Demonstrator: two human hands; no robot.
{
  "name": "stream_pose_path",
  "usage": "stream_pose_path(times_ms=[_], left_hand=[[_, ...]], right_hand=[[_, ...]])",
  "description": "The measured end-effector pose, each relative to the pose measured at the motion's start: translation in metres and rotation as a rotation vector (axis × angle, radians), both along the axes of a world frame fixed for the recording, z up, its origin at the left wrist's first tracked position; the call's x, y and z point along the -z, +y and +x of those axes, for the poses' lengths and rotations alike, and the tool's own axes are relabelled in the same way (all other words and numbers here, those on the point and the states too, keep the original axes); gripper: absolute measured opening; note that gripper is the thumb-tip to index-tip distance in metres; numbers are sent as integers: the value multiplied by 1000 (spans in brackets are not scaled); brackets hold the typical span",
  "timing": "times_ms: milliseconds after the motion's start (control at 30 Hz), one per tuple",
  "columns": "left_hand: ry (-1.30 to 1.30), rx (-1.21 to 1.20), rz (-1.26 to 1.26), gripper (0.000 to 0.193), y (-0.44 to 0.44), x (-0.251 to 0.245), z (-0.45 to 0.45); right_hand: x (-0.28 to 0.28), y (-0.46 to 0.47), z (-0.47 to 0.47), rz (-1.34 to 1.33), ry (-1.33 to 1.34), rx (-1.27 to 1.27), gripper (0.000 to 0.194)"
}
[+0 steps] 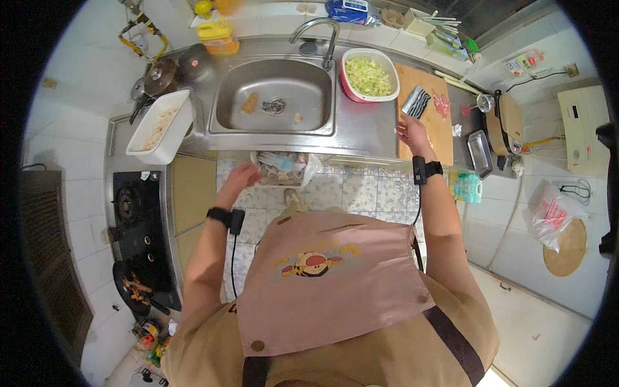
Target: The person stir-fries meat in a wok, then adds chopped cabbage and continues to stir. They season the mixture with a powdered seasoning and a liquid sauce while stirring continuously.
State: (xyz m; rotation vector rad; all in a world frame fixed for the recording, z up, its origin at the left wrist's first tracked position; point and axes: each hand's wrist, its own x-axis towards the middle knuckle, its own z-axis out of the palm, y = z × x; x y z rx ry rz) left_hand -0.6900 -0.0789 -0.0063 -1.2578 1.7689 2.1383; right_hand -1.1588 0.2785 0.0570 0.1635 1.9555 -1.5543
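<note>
My right hand [413, 134] is over the wooden cutting board [435, 140], closed around the handle of a cleaver, which it hides. The broad cleaver blade [416, 102] lies over the board, with dark wavy reflections on it. Beside the blade is a small pile of sliced pink meat [441, 104]. My left hand [242, 177] hangs in front of the counter, at the left edge of a lined trash bin [312, 169] with refuse inside. Motion blurs its fingers, and I cannot make out whether anything is between them.
Left of the board stands a basket of chopped green vegetable [370, 77]. The steel sink [275, 126] holds some scraps. A white tub [167, 140] is at the counter's left corner. Further left, a wok [133, 292] with food sits by the gas stove [128, 203].
</note>
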Motion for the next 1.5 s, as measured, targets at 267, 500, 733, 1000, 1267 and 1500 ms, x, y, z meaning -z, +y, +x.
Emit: stream_pose_path(times_ms=[267, 500, 733, 1000, 1267, 1500], left_hand=[[73, 228, 76, 32, 15, -30, -285], [7, -48, -60, 35, 57, 29, -437], [-83, -294, -225, 35, 93, 52, -454], [-238, -210, -339, 35, 96, 32, -473], [-237, 26, -744, 38, 111, 5, -478], [-108, -41, -501, 26, 110, -37, -477]], right_hand=[[20, -26, -107, 98, 65, -204, 40], [124, -54, -195, 399, 456, -359, 42], [101, -58, -197, 483, 534, -498, 45], [118, -51, -208, 424, 397, -418, 51], [128, -38, -216, 354, 390, -369, 47], [73, -34, -218, 48, -69, -383, 25]])
